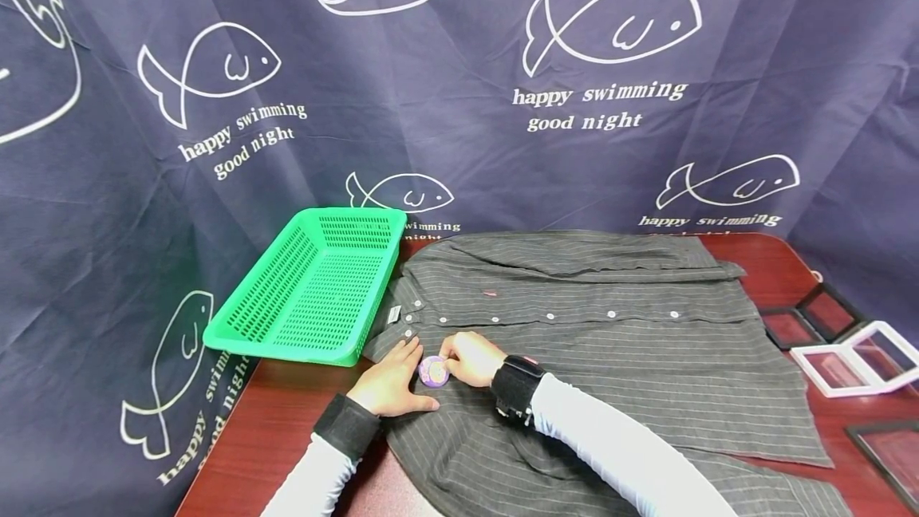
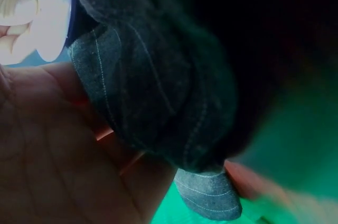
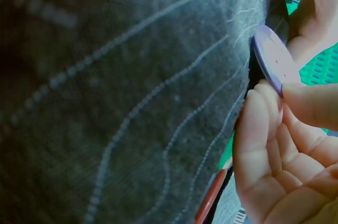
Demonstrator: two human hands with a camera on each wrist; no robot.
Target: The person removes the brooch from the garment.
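Observation:
A dark grey pinstriped shirt (image 1: 603, 373) lies spread on the table, its collar to the left and white buttons along its front. Between thumb and fingers my right hand (image 1: 470, 357) pinches a round purple pin badge (image 1: 434, 372), close over the chest of the shirt. The right wrist view shows the badge (image 3: 274, 60) tilted, its edge near the cloth. Beside it, my left hand (image 1: 393, 381) rests on the shirt near the collar, fingers and thumb extended. In the left wrist view, shirt fabric (image 2: 153, 92) bunches against the palm and hides some fingers.
A green plastic basket (image 1: 359, 341) stands left of the collar. At the right of the table are a white hinged frame (image 1: 826, 389), a black hinged frame (image 1: 822, 287) and another dark frame (image 1: 869, 453). A fish-print curtain (image 1: 459, 118) hangs behind the table.

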